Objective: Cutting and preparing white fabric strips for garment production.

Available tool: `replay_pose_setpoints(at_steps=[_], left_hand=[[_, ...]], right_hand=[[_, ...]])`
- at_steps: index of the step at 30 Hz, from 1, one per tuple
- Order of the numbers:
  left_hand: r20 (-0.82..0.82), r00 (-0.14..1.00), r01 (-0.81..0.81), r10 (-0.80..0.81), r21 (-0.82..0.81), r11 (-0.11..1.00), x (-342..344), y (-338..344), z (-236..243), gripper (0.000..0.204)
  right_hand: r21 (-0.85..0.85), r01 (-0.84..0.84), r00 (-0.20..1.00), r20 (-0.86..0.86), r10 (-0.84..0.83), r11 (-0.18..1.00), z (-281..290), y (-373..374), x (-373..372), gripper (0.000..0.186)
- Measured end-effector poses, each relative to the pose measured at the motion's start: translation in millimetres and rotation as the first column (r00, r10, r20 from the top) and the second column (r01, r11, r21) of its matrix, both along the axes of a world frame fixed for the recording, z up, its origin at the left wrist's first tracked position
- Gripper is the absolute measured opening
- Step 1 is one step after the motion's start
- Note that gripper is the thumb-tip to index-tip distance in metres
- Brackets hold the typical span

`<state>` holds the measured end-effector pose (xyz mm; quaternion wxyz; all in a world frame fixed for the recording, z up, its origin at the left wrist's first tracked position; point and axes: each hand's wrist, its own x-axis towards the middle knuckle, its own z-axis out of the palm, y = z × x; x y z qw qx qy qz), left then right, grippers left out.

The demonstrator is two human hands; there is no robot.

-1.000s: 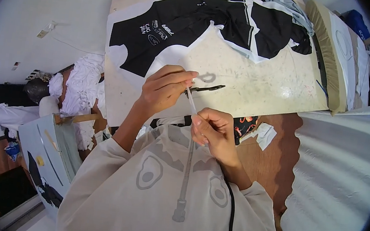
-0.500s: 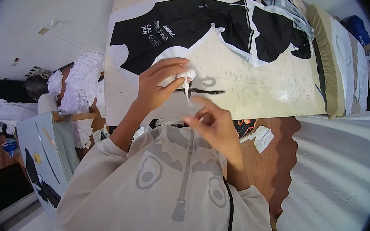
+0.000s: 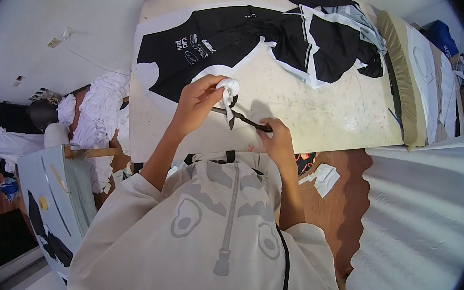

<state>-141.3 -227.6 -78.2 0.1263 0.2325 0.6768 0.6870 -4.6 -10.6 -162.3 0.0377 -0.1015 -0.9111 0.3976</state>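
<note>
My left hand point(image 3: 198, 102) is closed around a small white roll of fabric strip point(image 3: 228, 85), pinched between thumb and fingers. A loose end of the strip hangs below it. To the right, my right hand point(image 3: 278, 141) has its fingers on the handle end of dark scissors point(image 3: 249, 122). The scissor blades point left, passing just below the roll and close to the hanging end; I cannot tell whether they touch it. Beyond my hands a black and white printed garment piece point(image 3: 197, 44) lies flat on the pale table point(image 3: 327, 113).
More black and white fabric point(image 3: 334, 48) spreads to the right on the table, with grey cloth point(image 3: 366, 25) behind. A beige padded board point(image 3: 402, 78) stands along the right edge. White cloth point(image 3: 102, 107) is heaped at the left. A white scrap point(image 3: 326, 180) lies on the floor.
My right hand has left the dangling end of the strip and moved right, taking hold of the scissors that lay on the table. The left hand keeps the roll, shifted slightly.
</note>
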Motion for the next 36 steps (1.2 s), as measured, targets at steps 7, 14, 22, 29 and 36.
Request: replay_pose_setpoints(at_steps=[7,14,22,29,36], left_hand=[[-0.115,0.991,0.061,-0.071,-0.091,0.994,-3.7,18.6,20.9,0.026],[-0.258,0.883,0.313,-0.392,-0.298,0.902,4.3,43.0,40.2,0.035],[-0.171,0.830,0.435,-0.532,-0.399,0.807,36.9,61.1,22.7,0.039],[-0.253,0.743,0.530,-0.620,-0.343,0.775,76.5,71.1,-1.2,0.037],[-0.288,0.702,0.576,-0.651,-0.308,0.757,101.4,64.9,-14.9,0.028]], right_hand=[[-0.210,-0.015,0.997,-0.080,-0.002,0.978,7.8,6.9,4.8,0.021],[-0.573,-0.010,0.995,0.076,0.065,0.819,39.5,14.5,13.4,0.021],[-0.832,0.203,0.948,0.300,0.111,0.516,38.7,16.1,31.1,0.057],[-0.951,0.245,0.949,0.275,0.154,0.189,25.1,30.9,61.3,0.037],[-0.952,0.262,0.908,0.298,0.293,0.155,-2.7,43.4,88.4,0.032]])
